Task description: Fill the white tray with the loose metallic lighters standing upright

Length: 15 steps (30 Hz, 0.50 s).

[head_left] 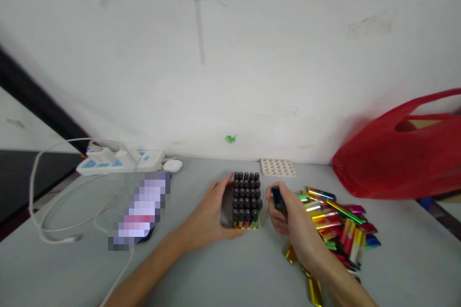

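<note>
My left hand [211, 211] curves around the left side of a compact block of upright lighters [247, 196], with its thumb at the near edge and fingers at the far left corner. Their black tops stand in tight rows, and coloured bodies show at the front. Just right of the block, my right hand [288, 211] is closed around a dark lighter [275, 195], its thumb near the top. Most of that lighter's body is hidden by the fingers. Beside and partly behind my right forearm lies a loose pile of shiny, multicoloured lighters [329, 220].
A white tray with rows of holes [277, 167] lies against the wall. At the right stands a red bag [403, 153]. To the left are a blurred-out phone [142, 211], a power strip [118, 160], a small white case [173, 166] and loose white cables [34, 187].
</note>
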### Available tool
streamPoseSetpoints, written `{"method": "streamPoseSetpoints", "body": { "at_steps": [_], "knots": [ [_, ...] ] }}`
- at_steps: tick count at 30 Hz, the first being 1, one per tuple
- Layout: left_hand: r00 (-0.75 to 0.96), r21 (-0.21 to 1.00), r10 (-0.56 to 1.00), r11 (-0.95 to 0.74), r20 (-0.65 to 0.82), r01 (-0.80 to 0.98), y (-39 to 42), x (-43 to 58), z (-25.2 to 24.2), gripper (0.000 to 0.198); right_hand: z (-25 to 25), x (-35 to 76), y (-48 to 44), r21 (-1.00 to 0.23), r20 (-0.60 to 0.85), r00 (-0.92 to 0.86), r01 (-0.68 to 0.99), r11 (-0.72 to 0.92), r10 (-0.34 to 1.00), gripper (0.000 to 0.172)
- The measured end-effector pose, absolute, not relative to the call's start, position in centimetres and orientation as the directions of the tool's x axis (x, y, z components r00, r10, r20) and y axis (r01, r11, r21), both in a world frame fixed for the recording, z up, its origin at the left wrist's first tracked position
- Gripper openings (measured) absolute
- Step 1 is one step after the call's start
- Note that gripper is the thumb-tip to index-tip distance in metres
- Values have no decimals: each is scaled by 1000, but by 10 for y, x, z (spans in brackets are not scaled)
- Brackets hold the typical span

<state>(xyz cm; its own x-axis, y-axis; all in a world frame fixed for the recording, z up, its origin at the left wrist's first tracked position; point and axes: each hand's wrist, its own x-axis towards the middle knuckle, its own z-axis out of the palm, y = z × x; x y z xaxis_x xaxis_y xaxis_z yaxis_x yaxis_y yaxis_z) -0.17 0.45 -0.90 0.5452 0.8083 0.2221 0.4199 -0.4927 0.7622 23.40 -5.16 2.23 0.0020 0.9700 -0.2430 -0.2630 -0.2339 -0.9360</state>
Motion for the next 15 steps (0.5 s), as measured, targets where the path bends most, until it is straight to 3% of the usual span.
{"method": "streamPoseSetpoints", "body": {
  "at_steps": [3,7,15],
  "knots": [
    [541,764,811,-490,223,420,5,-2,-10,133,29,239,-52,-999,-7,113,-37,-3,994,50],
    [549,768,806,-490,220,413,5,-2,-10,134,37,251,-50,-966,179,67,200,162,982,40],
    [551,768,807,-487,213,415,5,-3,-11,133,49,278,-41,-953,7,-280,290,92,960,30]
  ]
}}
